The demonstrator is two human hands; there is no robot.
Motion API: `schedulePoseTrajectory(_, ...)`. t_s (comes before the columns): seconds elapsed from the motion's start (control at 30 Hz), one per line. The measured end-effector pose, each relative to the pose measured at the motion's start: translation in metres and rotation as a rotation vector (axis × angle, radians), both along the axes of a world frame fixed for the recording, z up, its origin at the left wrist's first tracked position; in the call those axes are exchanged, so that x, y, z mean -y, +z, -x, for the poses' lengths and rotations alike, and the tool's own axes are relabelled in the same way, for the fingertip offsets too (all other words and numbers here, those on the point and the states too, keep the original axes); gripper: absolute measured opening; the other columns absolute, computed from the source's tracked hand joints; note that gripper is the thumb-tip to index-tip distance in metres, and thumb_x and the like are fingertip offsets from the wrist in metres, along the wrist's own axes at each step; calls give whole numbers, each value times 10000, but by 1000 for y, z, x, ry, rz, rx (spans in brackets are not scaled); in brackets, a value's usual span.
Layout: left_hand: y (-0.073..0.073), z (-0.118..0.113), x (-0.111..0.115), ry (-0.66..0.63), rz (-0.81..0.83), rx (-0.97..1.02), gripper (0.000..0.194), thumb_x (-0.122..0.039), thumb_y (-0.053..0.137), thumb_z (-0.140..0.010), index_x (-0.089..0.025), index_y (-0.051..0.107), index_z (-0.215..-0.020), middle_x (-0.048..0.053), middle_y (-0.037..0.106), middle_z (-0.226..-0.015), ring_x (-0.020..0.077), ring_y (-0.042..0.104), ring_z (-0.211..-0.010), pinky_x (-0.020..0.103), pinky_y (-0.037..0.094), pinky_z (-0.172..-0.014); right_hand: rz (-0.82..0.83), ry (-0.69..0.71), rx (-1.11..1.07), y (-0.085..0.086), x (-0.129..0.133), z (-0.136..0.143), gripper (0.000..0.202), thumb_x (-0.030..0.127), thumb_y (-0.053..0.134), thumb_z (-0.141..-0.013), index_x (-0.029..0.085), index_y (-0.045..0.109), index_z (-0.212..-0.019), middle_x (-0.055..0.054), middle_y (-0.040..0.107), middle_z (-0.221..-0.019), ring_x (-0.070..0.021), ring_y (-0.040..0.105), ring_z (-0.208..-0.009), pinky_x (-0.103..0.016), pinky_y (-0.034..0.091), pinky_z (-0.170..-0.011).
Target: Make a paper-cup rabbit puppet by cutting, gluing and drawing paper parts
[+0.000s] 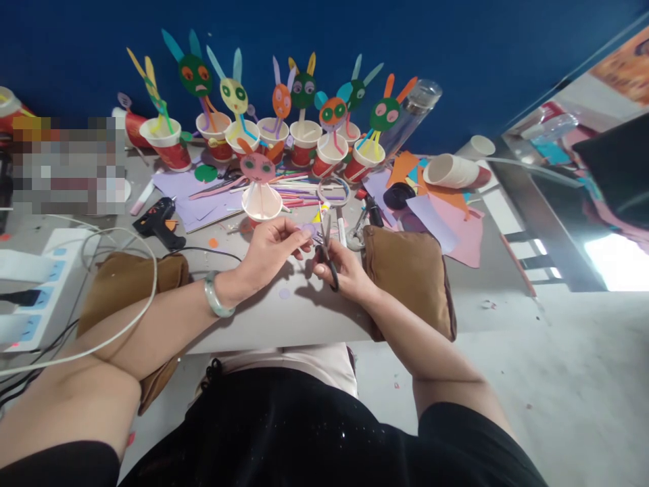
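My left hand [281, 247] pinches a small piece of purple paper [307, 230] between thumb and fingers. Wrapped around the handles of a pair of scissors [326, 233] is my right hand [345, 270]; the blades point up and away, close beside the paper. On the table below my hands lies a pale purple paper disc [284, 293]. Just beyond my left hand stands a paper cup [261, 203] bearing a pink paper rabbit head [257, 167] with orange ears. My fingers partly hide the purple piece.
Several paper cups with animal heads line the back wall. A black glue gun [161, 222] lies left, near a power strip [45, 291] with cables. Brown cushions [405, 281] flank my arms. A tape roll [334, 192], stacked cups [453, 170] and coloured paper [459, 237] lie beyond and right.
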State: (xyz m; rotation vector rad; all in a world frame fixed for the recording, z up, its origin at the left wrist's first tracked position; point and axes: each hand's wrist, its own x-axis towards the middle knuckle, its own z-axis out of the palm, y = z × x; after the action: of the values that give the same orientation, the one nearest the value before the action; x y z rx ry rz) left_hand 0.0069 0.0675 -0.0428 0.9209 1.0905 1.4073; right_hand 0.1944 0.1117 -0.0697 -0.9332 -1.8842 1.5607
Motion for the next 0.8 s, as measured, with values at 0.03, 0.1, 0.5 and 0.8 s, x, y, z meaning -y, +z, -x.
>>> schedulePoseTrajectory(0.03,0,0,0,10,4,7,363,-442,843,-785,-175,609,-711,8,702,-690,107,655,-637,224,531,-576,0,18,24,0,0,0,630,774,777,-713,212,525,-848,-3,618,-743,-146,565,-671,-289,454,-616)
schedulePoseTrajectory(0.1,1,0,0,20,16,21,363,-429,850,-776,-175,601,-707,8,708,-702,114,677,-666,223,545,-591,3,32,52,0,1,0,654,809,758,-699,216,508,-818,5,598,-708,-143,549,-654,-279,436,-595)
schedulePoseTrajectory(0.5,2,-1,1,-6,111,86,273,-314,827,-737,-169,599,-699,-10,693,-693,99,669,-624,223,567,-599,53,19,61,-4,0,0,672,784,817,-635,217,478,-756,50,497,-618,-96,447,-567,-233,362,-527)
schedulePoseTrajectory(0.8,2,-2,1,-16,109,83,218,-281,793,-755,-173,610,-706,10,716,-706,128,715,-722,219,570,-620,142,17,32,-6,2,1,647,744,842,-641,223,481,-770,31,598,-595,-114,536,-534,-238,405,-502)
